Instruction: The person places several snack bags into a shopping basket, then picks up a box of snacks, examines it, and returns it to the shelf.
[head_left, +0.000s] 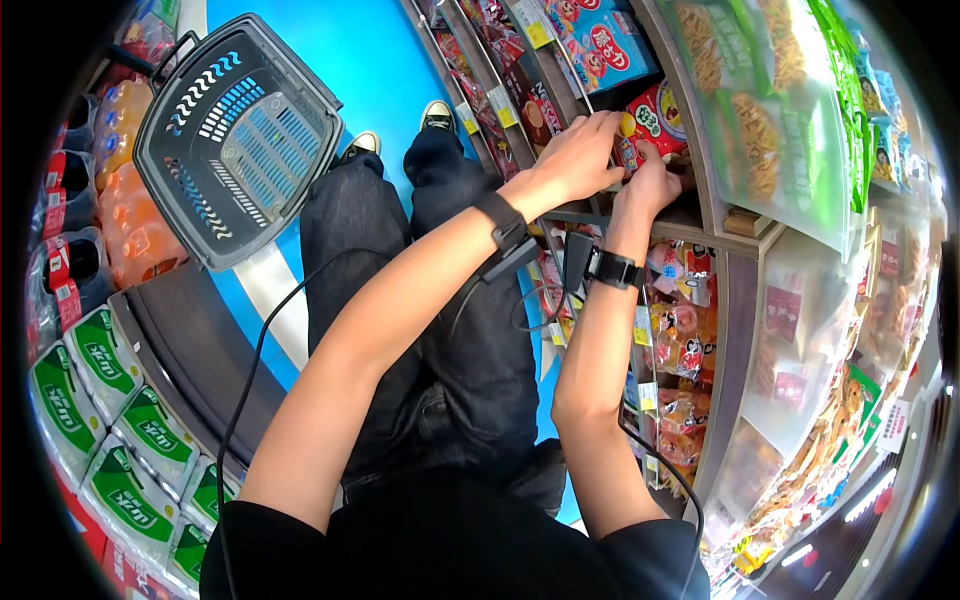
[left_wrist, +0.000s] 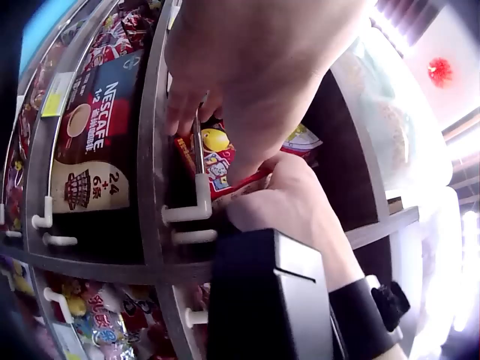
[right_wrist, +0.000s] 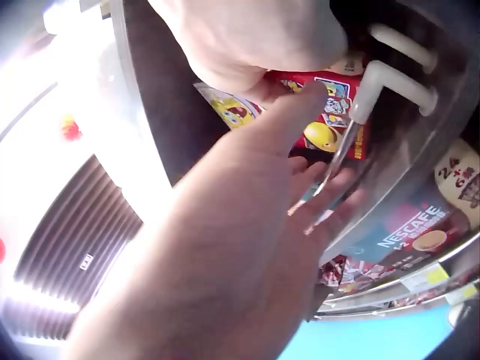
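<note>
A red snack pack (head_left: pixel 655 115) with a yellow cartoon figure lies in a shelf compartment, between both hands. My left hand (head_left: pixel 575 160) reaches over the shelf front and spans the pack's left end, fingers at one edge and thumb on the other side. In the right wrist view these fingers pass close to a clear guard with a white holder (right_wrist: pixel 375 86). My right hand (head_left: pixel 655 185) grips the pack's near side, its thumb on the packaging and its other fingers mostly hidden. Behind the pack, a brighter wrapper (right_wrist: pixel 232 109) shows in part.
Beside the pack stand a blue box (head_left: pixel 605 50) and a Nescafe box (left_wrist: pixel 97 112). Bags of noodle-like snacks (head_left: pixel 770 130) hang right of the shelf. A grey basket (head_left: pixel 160 215) sits on the blue floor. Green-and-white packs (head_left: pixel 130 490) are stacked at left. Cables run along both arms.
</note>
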